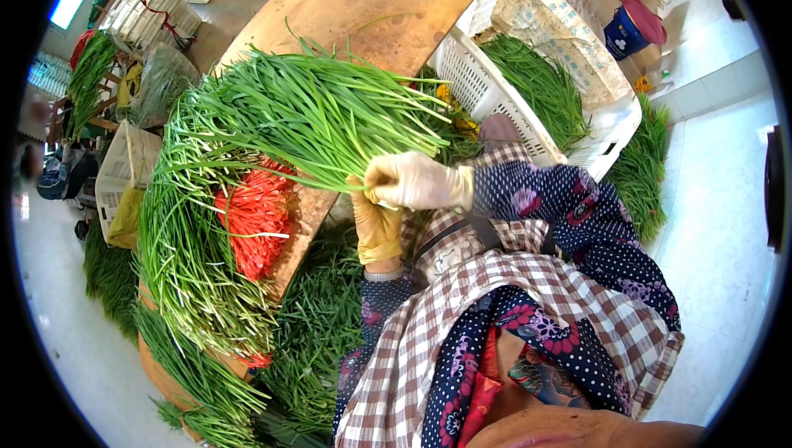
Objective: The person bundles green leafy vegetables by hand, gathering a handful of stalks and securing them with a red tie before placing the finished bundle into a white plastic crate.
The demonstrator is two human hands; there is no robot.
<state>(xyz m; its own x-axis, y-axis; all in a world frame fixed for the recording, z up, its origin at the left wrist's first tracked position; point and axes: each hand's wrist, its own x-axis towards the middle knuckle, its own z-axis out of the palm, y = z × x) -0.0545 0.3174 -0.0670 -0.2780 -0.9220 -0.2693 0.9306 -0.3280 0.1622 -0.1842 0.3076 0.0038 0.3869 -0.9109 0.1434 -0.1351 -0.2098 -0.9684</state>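
Note:
My right hand (419, 181), in a pale glove, is closed on the ends of a loose bunch of green chives (318, 114). My left hand (378, 227), in a yellow glove, is just below it with its fingers closed at the same ends; the right hand partly hides them. The chive leaves fan out to the left over the wooden board (351, 7). Left of my hands, a stack of red strips (257, 221) lies against a large heap of chives (177, 225). One pale stalk lies across the strips.
On my right stands a white plastic crate (495, 89) with chives inside and a stained sheet over its edge. More chives (648, 172) lie beyond it. Cut greens (318, 324) pile up below the board. A blue bucket (624, 38) and stacked white crates (148, 7) stand farther off.

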